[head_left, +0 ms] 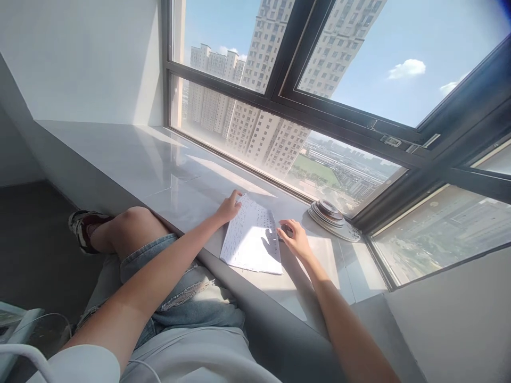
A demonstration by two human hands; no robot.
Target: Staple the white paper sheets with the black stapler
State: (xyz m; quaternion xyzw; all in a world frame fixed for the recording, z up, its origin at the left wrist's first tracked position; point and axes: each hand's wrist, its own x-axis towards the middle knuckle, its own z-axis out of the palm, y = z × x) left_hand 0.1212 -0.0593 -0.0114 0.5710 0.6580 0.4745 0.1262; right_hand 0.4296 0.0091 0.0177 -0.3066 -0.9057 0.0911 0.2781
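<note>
A sheaf of white paper covered in rows of dark writing lies on the window sill, its lower edge slightly ragged. My left hand is closed on its upper left edge, thumb on top. Beside the right edge of the paper, my right hand has its fingers curled around a small dark thing, too unclear to name. The shadow of this hand falls across the paper.
A stack of plates or discs stands on the pale tiled sill by the dark window frame. My bent knee presses close to the sill's front edge. A white cable curves at lower left.
</note>
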